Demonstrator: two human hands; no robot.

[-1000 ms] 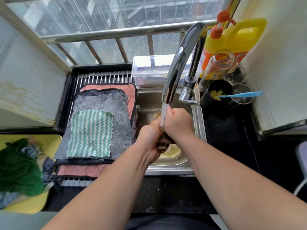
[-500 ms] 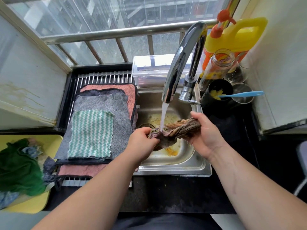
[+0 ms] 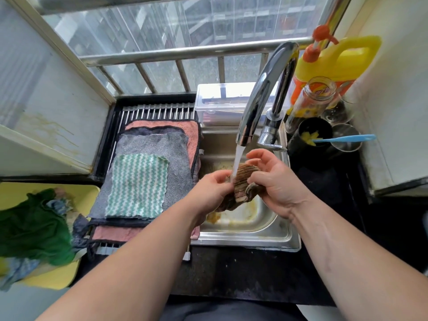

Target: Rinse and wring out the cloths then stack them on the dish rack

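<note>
Head view, left grip (image 3: 212,189) and right grip (image 3: 278,184) clutching bunched ribbed brown cloth (image 3: 243,189)

Soft, bright daylight comes through the barred glass window (image 3: 162,26) beyond the grip. Glare streaks the curved chrome tap (image 3: 261,89) above the held brown striped cloth (image 3: 245,181). The black counter (image 3: 324,181) right of it sits dim. Frame edges bow outward.
</note>
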